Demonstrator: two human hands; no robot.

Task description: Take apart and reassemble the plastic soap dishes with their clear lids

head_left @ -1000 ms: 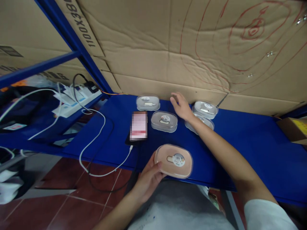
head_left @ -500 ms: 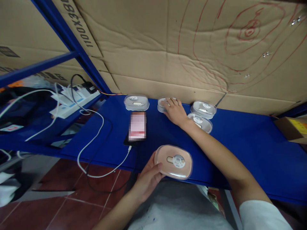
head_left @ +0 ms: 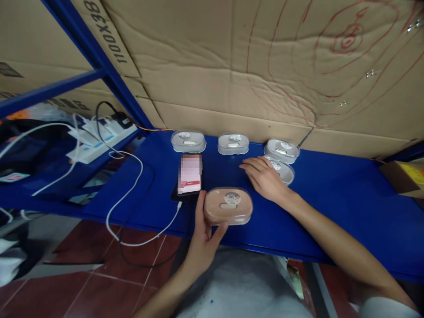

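Note:
A peach-pink oval case with a clear cover and a round label point(head_left: 217, 214) is in my left hand point(head_left: 202, 240), thumb along its near edge and fingers at its left side. My right hand point(head_left: 265, 176) hovers over the blue shelf, fingers stretched out and holding nothing visible. It partly covers a grey oval case point(head_left: 285, 173) beside it. Directly behind that one is another grey case point(head_left: 281, 151). Two more grey cases stand along the back, one in the middle point(head_left: 233, 145) and one at the left point(head_left: 188, 142).
A phone point(head_left: 190, 174) with a blurred screen lies on the blue shelf point(head_left: 331, 198), a white cable point(head_left: 142, 243) looping near it. At the left is a power strip point(head_left: 102, 145) with plugs. Cardboard point(head_left: 198, 66) walls the back; a carton point(head_left: 402, 179) sits at the right.
My right hand has let go of the middle grey case and drawn back toward me and to the right. My left hand has moved the pink case slightly left and away from me, tilting it.

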